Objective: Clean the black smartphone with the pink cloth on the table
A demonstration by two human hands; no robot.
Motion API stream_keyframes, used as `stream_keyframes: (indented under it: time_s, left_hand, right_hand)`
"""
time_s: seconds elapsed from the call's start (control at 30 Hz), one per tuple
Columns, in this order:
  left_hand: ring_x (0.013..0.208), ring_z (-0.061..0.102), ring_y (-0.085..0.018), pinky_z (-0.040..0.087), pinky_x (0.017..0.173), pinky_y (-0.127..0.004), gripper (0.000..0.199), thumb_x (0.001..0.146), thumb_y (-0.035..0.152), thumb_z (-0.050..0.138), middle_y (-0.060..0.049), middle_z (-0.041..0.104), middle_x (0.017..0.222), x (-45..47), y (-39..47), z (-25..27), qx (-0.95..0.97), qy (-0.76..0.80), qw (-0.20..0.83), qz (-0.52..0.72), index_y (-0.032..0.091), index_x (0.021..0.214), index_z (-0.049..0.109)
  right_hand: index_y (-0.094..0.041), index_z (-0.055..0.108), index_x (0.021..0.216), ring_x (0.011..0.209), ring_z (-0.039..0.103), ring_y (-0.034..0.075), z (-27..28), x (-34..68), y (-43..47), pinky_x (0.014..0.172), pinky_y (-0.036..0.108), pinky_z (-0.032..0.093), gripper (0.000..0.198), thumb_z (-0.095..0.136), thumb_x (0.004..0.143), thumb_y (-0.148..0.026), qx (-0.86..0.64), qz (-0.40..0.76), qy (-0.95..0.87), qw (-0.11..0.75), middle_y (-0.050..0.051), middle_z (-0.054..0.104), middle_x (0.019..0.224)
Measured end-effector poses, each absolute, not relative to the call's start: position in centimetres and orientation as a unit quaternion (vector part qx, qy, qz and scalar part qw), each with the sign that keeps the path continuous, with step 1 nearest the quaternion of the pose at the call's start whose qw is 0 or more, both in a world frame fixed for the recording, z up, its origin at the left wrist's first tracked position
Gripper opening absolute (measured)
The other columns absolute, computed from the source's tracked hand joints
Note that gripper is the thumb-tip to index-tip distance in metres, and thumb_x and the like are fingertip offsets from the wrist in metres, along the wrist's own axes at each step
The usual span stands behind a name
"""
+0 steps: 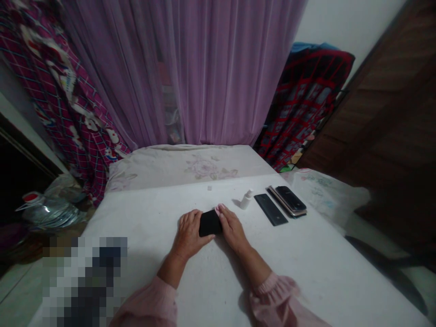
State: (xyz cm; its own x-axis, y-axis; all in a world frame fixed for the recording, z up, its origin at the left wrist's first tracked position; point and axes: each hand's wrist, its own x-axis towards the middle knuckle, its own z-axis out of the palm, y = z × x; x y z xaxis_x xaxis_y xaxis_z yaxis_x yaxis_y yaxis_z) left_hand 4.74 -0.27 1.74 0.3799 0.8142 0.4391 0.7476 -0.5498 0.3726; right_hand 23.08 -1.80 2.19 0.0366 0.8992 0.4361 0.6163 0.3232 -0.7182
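A black smartphone [210, 223] is held sideways between my two hands, a little above the white table. My left hand [190, 231] grips its left end, thumb along the near edge and fingers behind. At the other end, my right hand [234, 227] presses a small pink cloth [218, 210] to the phone's far right corner. Most of the cloth is hidden under the fingers. Beyond my right hand stands a small white spray bottle [245, 200]. Right of the bottle lies a dark flat phone or back cover [270, 209].
A stack of phones [289, 200] lies near the table's right side. Farther back is a small pale square [209, 188] on the white tabletop [143, 281]. Purple curtains [218, 72] hang behind the table. A large clear bottle [47, 211] stands at the left. Part of the lower left is pixelated.
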Motion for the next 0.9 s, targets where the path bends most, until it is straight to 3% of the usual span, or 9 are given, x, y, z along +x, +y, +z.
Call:
stream_keyframes:
  time_s: [0.3,0.63,0.9]
  left_hand:
    - [0.11,0.053,-0.033,0.04,0.098,-0.049,0.065,0.068,0.042,0.078,-0.011,0.056,0.119,4.9,-0.1,1.9,0.827,0.476,0.055,0.295,0.023,0.123,0.049]
    - [0.111,0.054,-0.032,0.041,0.097,-0.048,0.067,0.066,0.042,0.078,-0.011,0.056,0.12,4.7,-0.1,1.8,0.822,0.486,0.063,0.29,0.021,0.122,0.05]
    - [0.111,0.054,-0.032,0.041,0.096,-0.048,0.063,0.067,0.043,0.077,-0.011,0.057,0.119,4.8,0.2,1.4,0.816,0.495,0.067,0.29,0.021,0.12,0.051]
  right_hand:
    - [-0.025,0.055,0.134,0.129,0.051,0.025,1.3,23.6,-7.7,0.105,0.05,0.045,0.042,0.036,0.099,-0.039,-0.576,0.164,-0.671,0.437,0.01,0.055,0.138]
    - [-0.017,0.06,0.13,0.127,0.053,0.029,1.6,22.6,-1.8,0.105,0.052,0.043,0.05,0.032,0.099,-0.045,-0.57,0.153,-0.676,0.441,0.017,0.058,0.133]
    - [-0.027,0.053,0.136,0.129,0.05,0.025,0.3,23.3,-8.4,0.105,0.049,0.044,0.042,0.037,0.099,-0.039,-0.58,0.167,-0.661,0.446,0.009,0.054,0.139]
